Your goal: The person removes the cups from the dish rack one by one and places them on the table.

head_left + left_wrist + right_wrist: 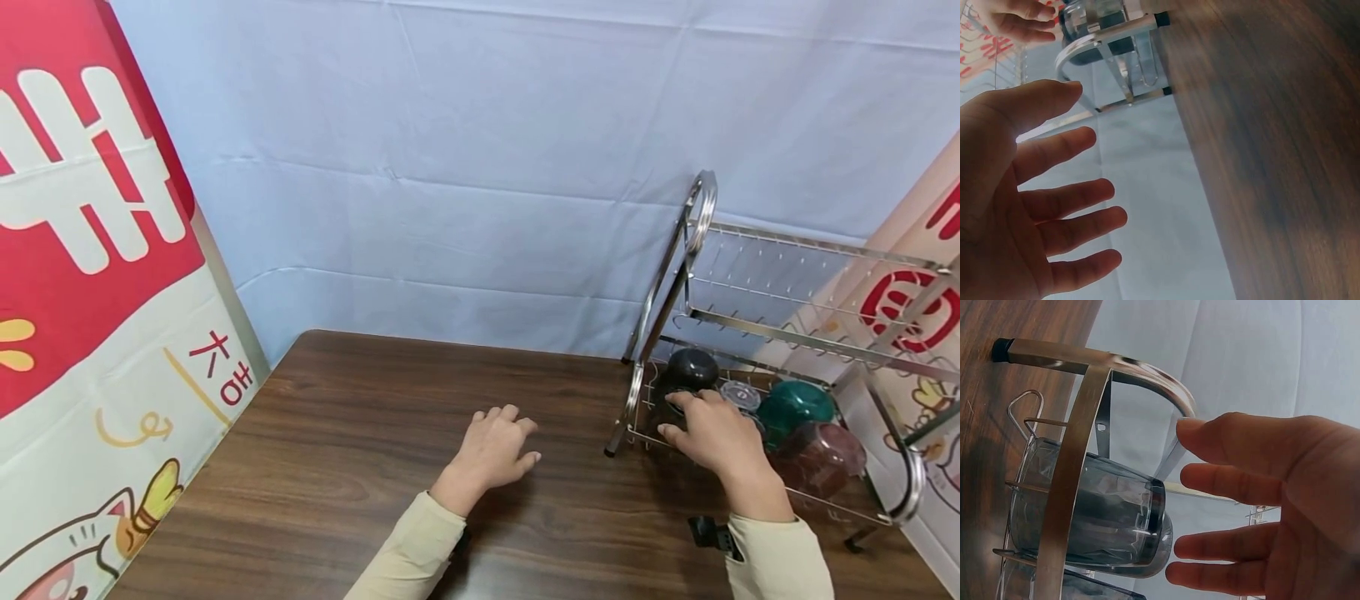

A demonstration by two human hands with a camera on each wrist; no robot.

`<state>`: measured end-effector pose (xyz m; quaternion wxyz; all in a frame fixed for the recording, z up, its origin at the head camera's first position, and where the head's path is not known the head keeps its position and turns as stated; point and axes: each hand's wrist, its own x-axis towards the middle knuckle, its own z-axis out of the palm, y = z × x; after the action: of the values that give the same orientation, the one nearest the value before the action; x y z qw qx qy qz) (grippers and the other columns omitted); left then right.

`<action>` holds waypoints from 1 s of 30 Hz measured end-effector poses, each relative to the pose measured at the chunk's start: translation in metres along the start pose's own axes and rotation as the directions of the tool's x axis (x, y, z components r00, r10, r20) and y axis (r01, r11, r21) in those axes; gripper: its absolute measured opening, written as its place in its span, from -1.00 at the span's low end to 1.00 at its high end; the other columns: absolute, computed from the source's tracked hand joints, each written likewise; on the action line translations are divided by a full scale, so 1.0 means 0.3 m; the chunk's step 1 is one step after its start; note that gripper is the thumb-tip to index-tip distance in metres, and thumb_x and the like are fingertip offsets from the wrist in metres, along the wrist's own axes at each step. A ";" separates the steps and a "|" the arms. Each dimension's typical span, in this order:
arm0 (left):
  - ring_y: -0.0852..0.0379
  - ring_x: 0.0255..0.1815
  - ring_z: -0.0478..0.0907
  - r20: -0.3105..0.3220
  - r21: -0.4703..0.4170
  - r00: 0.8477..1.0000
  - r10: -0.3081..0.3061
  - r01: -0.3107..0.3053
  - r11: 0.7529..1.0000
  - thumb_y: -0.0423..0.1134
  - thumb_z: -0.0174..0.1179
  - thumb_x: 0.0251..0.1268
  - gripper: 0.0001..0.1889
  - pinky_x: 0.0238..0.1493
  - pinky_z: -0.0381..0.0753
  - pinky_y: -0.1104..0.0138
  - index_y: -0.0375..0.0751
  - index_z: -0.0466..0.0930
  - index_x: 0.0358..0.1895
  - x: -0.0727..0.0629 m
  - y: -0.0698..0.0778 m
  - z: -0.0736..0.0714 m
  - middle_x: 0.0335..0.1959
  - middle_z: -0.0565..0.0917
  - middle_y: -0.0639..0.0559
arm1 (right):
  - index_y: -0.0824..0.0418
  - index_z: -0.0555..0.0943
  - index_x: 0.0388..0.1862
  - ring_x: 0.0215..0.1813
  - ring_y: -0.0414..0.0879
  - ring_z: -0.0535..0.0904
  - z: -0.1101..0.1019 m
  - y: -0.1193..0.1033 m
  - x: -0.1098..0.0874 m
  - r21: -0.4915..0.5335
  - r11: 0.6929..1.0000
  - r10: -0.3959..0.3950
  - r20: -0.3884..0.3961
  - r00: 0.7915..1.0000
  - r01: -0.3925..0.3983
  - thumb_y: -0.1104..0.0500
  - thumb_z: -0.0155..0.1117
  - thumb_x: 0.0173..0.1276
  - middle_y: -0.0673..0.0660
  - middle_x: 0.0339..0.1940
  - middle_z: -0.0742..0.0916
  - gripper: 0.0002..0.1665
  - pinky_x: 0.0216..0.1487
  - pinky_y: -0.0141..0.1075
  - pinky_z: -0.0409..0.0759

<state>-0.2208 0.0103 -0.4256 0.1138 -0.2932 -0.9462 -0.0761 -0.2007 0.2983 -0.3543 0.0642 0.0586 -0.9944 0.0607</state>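
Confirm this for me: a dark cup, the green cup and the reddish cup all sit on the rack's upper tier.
Wrong tier: a dark cup, the green cup and the reddish cup all sit on the lower tier of the rack, as the head view shows.

Three cameras: one high, two at the wrists

The head camera looks forward and down from above the tabletop (pixel 375 417), the widest and farthest view, taking in both hands, the metal rack (pixel 780 335) at right and the pale blue cloth (pixel 450 208) behind.

The left wrist camera sits close on the palm side of the left grip (pixel 491 450), its picture turned sideways — tabletop down the right. The right wrist camera, likewise close and sideways, faces past the right grip (pixel 716 429) to a dark glass (pixel 1110 512), with the tabletop at left.

All three share the rack's near end — the left wrist view catches the right grip too.
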 end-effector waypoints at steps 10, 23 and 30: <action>0.03 -0.03 0.47 -0.022 0.004 0.999 0.028 -0.028 1.000 0.05 0.19 0.22 -0.62 -0.13 0.43 0.14 0.07 0.58 0.09 0.023 0.012 0.031 0.03 0.51 0.00 | 0.38 0.48 0.11 0.00 0.56 0.27 0.026 0.012 0.025 -0.012 1.000 0.028 -0.017 0.999 -0.028 0.05 0.37 0.14 0.59 0.04 0.40 -0.37 -0.18 0.40 0.24; 0.06 -0.08 0.49 -0.062 -0.015 0.995 0.072 -0.073 0.997 0.08 0.17 0.22 -0.62 -0.22 0.41 0.21 0.09 0.59 0.07 0.073 0.018 0.061 0.02 0.53 0.01 | 0.38 0.47 0.14 0.05 0.60 0.23 0.055 0.044 0.066 -0.007 1.000 0.001 0.002 1.000 -0.001 0.05 0.38 0.13 0.63 0.11 0.35 -0.34 -0.18 0.41 0.25; 0.07 -0.07 0.50 -0.052 -0.013 0.996 0.076 -0.077 0.997 0.12 0.14 0.24 -0.61 -0.21 0.42 0.22 0.11 0.58 0.08 0.098 0.018 0.082 0.03 0.52 0.03 | 0.37 0.46 0.15 0.02 0.58 0.28 0.063 0.062 0.084 0.008 1.000 -0.007 0.005 1.000 0.007 0.05 0.38 0.13 0.62 0.07 0.38 -0.33 -0.19 0.37 0.30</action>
<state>-0.2456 0.0357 -0.4413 0.1390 -0.3281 -0.9304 -0.0861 -0.2300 0.3115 -0.3715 0.0619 0.0624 -0.9941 0.0642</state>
